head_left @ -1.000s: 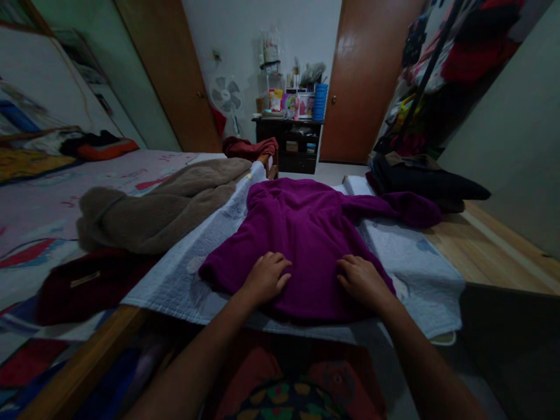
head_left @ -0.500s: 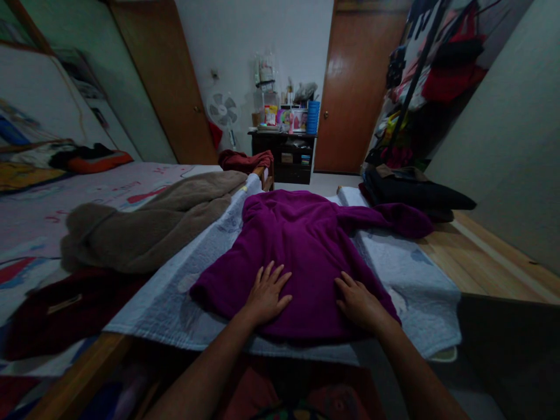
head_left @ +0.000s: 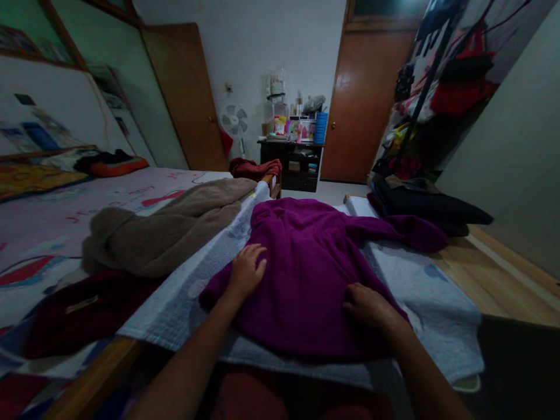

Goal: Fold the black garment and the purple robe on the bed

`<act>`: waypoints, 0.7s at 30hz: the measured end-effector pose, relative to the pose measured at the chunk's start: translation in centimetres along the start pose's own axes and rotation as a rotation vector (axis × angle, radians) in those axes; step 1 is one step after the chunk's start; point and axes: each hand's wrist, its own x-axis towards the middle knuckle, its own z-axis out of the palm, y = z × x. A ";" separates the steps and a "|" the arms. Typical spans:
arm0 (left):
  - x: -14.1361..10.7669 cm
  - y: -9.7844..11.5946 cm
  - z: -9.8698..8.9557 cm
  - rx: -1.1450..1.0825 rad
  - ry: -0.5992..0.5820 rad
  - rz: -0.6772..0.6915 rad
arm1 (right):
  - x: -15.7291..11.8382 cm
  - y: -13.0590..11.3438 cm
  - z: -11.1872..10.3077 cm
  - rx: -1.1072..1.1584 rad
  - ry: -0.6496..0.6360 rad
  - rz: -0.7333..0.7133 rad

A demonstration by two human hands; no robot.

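A purple long-sleeved garment (head_left: 301, 280) lies spread on a pale blue quilted cloth (head_left: 170, 309), one sleeve stretched out to the right. Over the garment's left side is my left hand (head_left: 247, 270), its fingers apart and slightly bent, holding nothing. My right hand (head_left: 367, 304) rests on the lower right part of the garment with its fingers curled down; whether they pinch any fabric is hidden.
Left of the cloth, a grey-brown fluffy garment (head_left: 175, 233) and a dark red one (head_left: 91, 309) lie on a patterned bed (head_left: 131, 189). Folded dark clothes (head_left: 429, 201) are stacked at the right. A fan (head_left: 235, 119) and black shelf (head_left: 291, 166) stand behind.
My left hand has shifted left and up toward the garment's side edge. The fingers of my right hand have curled in. The view has tilted up slightly.
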 end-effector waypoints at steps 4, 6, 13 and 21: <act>2.4 -3.5 -1.1 0.134 -0.215 -0.249 | 1.9 -2.6 -0.9 -0.105 0.182 -0.005; 3.1 -4.3 -1.2 0.111 -0.353 -0.281 | 3.5 -4.0 -0.5 -0.067 0.287 -0.129; 4.3 -1.2 -0.9 -0.267 -0.223 -0.248 | 8.9 -4.6 4.9 0.162 0.460 -0.174; 2.3 6.0 4.6 -1.409 -0.618 -0.355 | 10.1 -2.4 7.5 0.648 0.571 -0.221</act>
